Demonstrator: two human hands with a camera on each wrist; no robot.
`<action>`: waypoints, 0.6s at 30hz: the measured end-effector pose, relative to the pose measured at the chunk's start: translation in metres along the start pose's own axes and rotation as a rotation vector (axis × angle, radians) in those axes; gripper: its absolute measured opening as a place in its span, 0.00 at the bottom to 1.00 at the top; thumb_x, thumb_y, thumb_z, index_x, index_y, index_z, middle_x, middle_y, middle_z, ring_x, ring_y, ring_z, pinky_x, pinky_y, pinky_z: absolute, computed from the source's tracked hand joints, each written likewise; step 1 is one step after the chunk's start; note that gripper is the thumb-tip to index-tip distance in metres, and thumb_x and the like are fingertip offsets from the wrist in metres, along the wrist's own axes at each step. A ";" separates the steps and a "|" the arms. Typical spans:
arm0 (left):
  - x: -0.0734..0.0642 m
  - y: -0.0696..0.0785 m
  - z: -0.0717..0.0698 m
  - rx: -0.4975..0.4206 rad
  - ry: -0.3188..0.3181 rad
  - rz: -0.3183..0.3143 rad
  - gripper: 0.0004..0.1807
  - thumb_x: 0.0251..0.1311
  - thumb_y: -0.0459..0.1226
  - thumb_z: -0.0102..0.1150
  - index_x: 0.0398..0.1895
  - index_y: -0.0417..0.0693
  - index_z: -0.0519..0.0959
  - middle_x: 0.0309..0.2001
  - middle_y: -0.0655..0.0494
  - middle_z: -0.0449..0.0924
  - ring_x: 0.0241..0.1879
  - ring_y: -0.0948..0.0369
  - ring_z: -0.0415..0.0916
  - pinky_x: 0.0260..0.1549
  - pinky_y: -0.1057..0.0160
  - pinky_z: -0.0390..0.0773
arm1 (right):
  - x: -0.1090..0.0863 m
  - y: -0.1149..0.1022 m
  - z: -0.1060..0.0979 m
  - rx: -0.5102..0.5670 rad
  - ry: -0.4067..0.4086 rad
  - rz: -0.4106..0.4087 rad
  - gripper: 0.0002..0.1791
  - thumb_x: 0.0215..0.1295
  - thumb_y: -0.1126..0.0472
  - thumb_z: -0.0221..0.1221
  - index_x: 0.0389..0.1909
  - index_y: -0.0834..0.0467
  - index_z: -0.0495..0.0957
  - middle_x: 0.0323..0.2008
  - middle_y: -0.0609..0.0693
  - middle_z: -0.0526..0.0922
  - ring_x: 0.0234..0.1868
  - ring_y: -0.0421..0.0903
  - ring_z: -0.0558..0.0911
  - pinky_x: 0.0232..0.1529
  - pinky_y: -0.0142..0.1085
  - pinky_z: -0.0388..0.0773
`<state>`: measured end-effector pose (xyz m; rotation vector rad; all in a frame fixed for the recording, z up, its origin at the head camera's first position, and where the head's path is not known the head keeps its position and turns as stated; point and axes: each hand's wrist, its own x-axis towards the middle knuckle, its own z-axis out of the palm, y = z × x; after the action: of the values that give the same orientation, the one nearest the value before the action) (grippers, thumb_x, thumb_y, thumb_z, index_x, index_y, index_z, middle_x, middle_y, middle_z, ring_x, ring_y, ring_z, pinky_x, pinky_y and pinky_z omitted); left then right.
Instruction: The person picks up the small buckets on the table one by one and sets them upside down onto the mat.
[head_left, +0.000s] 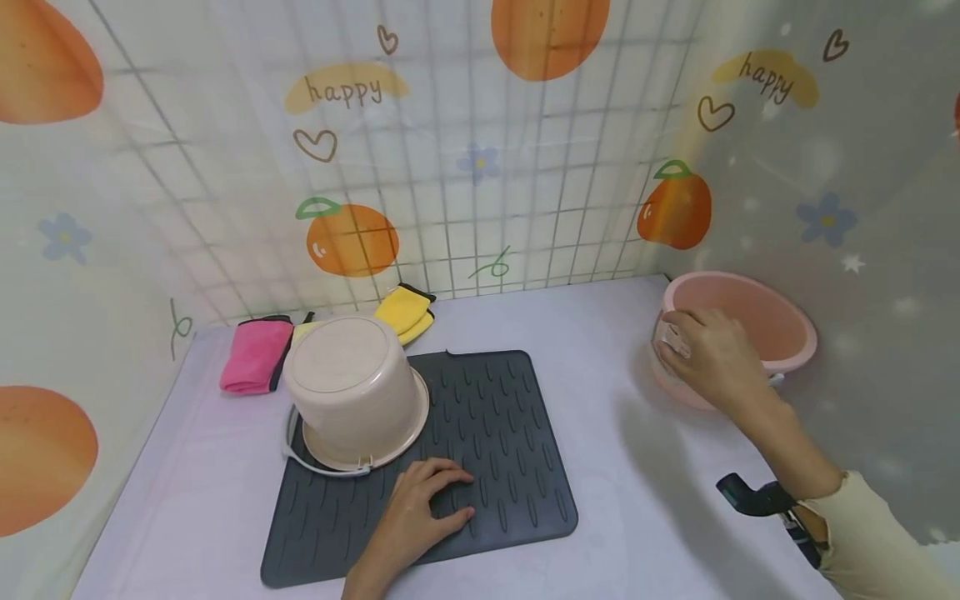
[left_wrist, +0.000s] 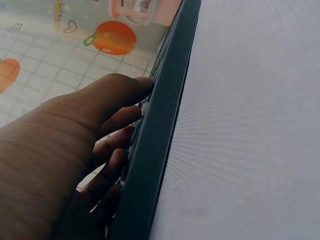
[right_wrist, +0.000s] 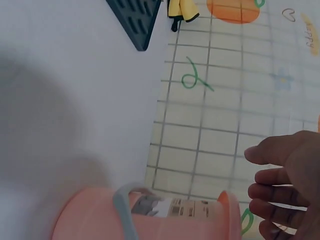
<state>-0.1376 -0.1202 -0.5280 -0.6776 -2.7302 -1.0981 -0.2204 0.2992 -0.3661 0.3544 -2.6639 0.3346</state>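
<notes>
A dark grey ribbed mat lies on a pale lilac surface. An upside-down beige bucket rests on the mat's far left part, its white handle curving around the near side. An upright pink bucket with a label stands well to the right of the mat. The right hand hovers just above that pink bucket, fingers loosely bent, slightly apart and holding nothing. The left hand is over the mat's near half, thumb well apart from relaxed fingers, gripping nothing; whether the fingertips touch the mat, I cannot tell. Beyond the mat's far left corner lies a folded pink cloth; behind its far edge, a yellow cloth.
</notes>
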 end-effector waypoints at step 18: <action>0.001 0.001 0.000 0.000 -0.006 -0.011 0.21 0.48 0.46 0.78 0.47 0.65 0.85 0.52 0.74 0.75 0.54 0.66 0.68 0.50 0.53 0.68 | -0.013 0.035 -0.001 -0.134 0.056 -0.015 0.11 0.50 0.65 0.72 0.30 0.65 0.80 0.28 0.58 0.80 0.36 0.60 0.73 0.35 0.55 0.64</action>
<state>-0.1381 -0.1199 -0.5272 -0.6683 -2.7417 -1.1003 -0.2190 0.3344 -0.3768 0.3178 -2.6106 0.1576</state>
